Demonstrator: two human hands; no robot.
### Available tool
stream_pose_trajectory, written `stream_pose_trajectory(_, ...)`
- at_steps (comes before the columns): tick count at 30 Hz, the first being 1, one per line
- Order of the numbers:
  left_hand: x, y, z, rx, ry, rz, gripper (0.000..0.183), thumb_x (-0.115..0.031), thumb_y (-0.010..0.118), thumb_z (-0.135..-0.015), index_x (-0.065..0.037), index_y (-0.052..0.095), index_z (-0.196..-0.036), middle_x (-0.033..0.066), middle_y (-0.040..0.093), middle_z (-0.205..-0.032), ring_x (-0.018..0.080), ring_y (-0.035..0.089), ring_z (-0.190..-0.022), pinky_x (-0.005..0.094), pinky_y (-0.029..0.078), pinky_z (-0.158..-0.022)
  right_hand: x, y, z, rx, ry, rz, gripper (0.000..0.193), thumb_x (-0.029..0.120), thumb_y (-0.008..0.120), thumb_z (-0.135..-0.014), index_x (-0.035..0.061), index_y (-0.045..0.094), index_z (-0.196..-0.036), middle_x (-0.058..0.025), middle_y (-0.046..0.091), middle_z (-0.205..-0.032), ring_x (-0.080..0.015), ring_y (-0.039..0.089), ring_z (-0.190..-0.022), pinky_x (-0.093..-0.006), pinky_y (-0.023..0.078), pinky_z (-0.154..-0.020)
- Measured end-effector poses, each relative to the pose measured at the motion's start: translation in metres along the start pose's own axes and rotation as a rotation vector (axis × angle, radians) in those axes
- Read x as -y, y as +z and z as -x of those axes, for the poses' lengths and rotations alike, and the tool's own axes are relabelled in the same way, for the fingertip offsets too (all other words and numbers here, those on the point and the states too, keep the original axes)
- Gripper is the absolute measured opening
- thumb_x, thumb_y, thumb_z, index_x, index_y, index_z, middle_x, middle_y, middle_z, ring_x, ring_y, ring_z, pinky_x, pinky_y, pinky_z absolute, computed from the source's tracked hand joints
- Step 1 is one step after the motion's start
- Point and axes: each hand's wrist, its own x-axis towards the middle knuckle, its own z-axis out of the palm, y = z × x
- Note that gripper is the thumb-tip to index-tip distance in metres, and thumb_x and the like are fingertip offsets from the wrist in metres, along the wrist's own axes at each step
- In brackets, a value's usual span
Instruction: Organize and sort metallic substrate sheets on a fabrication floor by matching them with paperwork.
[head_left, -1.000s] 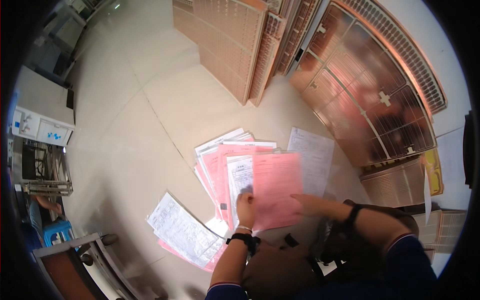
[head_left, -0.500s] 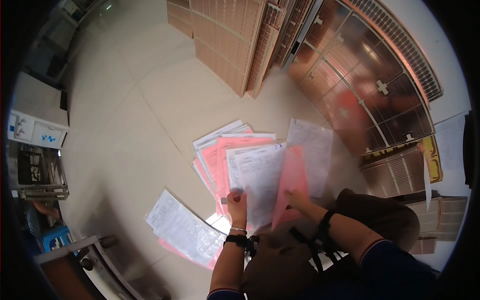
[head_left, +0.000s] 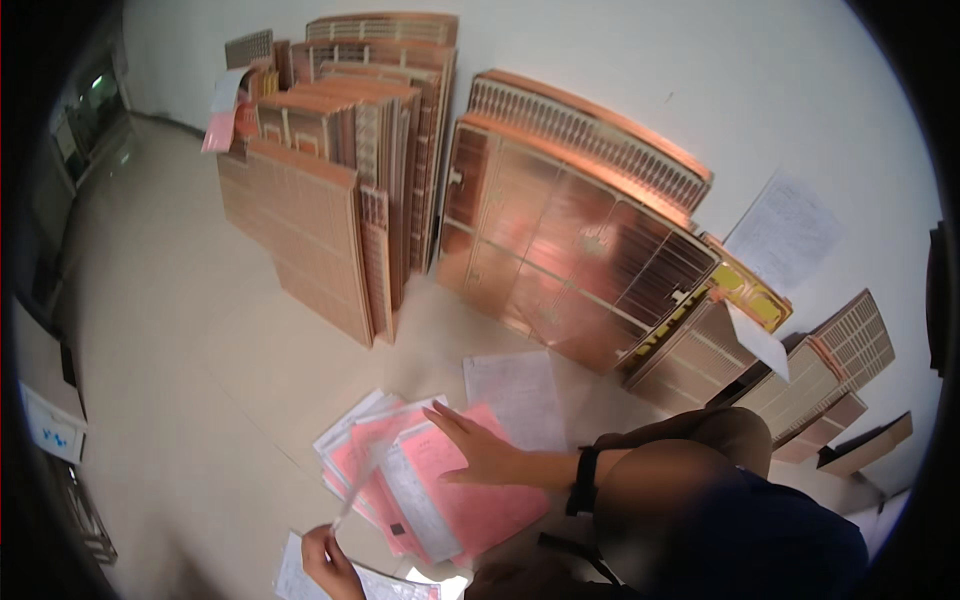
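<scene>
A fanned pile of printed white sheets (head_left: 425, 500) and pink sheets (head_left: 475, 490), some in clear sleeves, lies on the floor at lower middle. My left hand (head_left: 330, 562) pinches the lower end of a thin sheet (head_left: 362, 480) that stands tilted, almost edge-on, at the pile's left side. Over the top of the pile my right hand (head_left: 482, 452) is spread, thumb and fingers apart, with nothing held. Whether its fingertips touch the paper I cannot tell. Another white sheet (head_left: 515, 400) lies just beyond the pile.
More papers (head_left: 292, 572) lie at the lower left, partly behind my left hand. Copper-coloured patterned panels (head_left: 560, 250) and a stack of brown boards (head_left: 310, 240) lean at the wall. A paper (head_left: 785, 235) is on the white wall; smaller boards (head_left: 800, 390) stand right.
The view has swung up toward the wall. My right hand has let go of the pink sheet, which now lies flat on the pile. My left hand has drawn a sheet leftward.
</scene>
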Motion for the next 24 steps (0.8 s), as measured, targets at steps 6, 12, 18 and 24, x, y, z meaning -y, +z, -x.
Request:
stream_pose_trajectory(6,-0.114,-0.046,-0.043,0.398,0.159,0.328,0.01,0.002,0.054,-0.085,0.002,0.063,-0.091,0.0142,0.065,-0.091,0.025,0.062,-0.086,0.0327,0.048,-0.079,0.083,-0.138,-0.022,0.314,0.006,0.157,0.06,0.035,0.067,-0.079,0.007,0.044,-0.127,-0.022,0.052,-0.118,-0.0376,0.05,-0.106,-0.0435,0.041,-0.089)
stream_pose_trajectory(12,-0.157,-0.063,-0.076,0.528,0.197,0.28,0.02,-0.001,0.054,-0.088,0.0,0.061,-0.106,0.0145,0.064,-0.103,0.0237,0.06,-0.097,0.031,0.046,-0.086,0.037,-0.286,0.061,0.242,0.174,0.402,0.04,0.038,0.059,-0.086,-0.0002,0.064,-0.095,-0.0216,0.063,-0.082,-0.0388,0.06,-0.077,-0.0429,0.048,-0.068)
stream_pose_trajectory(18,-0.175,-0.018,-0.078,0.818,0.149,0.385,0.017,-0.005,0.054,-0.09,0.0,0.063,-0.104,0.0119,0.065,-0.098,0.0194,0.061,-0.093,0.0286,0.047,-0.082,-0.086,-0.351,0.221,-0.234,0.763,0.611,0.038,0.034,0.066,-0.078,0.0004,0.066,-0.097,-0.0219,0.065,-0.09,-0.0343,0.064,-0.083,-0.0405,0.049,-0.074)
stream_pose_trajectory(24,-0.211,0.014,-0.078,0.983,0.156,0.36,0.017,-0.006,0.055,-0.09,-0.002,0.063,-0.104,0.0109,0.065,-0.096,0.0185,0.061,-0.089,0.0275,0.047,-0.079,-0.097,-0.303,0.155,-0.601,0.595,0.449,0.022,0.016,0.062,-0.08,0.0004,0.065,-0.095,-0.0233,0.063,-0.084,-0.0379,0.062,-0.08,-0.0425,0.049,-0.072)
